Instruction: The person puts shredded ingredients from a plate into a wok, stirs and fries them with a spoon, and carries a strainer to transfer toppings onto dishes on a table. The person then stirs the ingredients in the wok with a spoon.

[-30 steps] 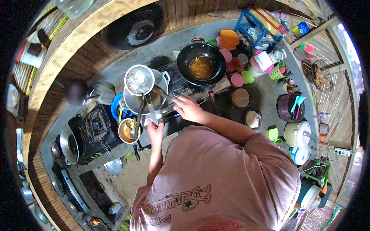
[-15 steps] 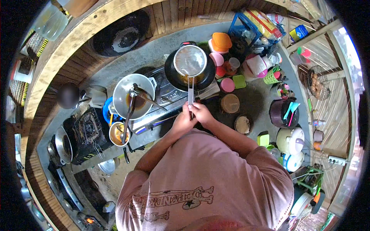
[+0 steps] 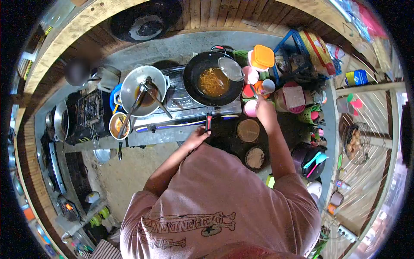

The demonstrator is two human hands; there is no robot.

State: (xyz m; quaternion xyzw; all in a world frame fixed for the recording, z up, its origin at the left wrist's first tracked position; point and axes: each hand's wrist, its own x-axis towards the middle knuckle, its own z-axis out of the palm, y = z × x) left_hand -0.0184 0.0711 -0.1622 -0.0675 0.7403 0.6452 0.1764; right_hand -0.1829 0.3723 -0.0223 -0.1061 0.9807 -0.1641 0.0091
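Observation:
My left hand (image 3: 198, 138) is closed at the lower end of the wok's black and red handle (image 3: 209, 122). My right hand (image 3: 265, 109) grips the handle of a round strainer (image 3: 230, 69), which is tilted over the right side of the black wok (image 3: 194, 84). Thin golden strips (image 3: 213, 83) lie in brown liquid inside the wok. Left of it, a grey pot (image 3: 128, 90) holds dark liquid, with tongs (image 3: 158, 103) and another long utensil resting across it.
A small bowl (image 3: 113, 127) with a utensil stands at the counter's front edge. Pink and orange containers (image 3: 262, 57) crowd the wok's right side. A brown-lidded jar (image 3: 248, 130) is nearer me. A grill rack (image 3: 89, 108) lies at left.
The strainer has gone from above the wok's middle to its right side. My hands have parted: the right moved right with the strainer, the left went to the wok handle.

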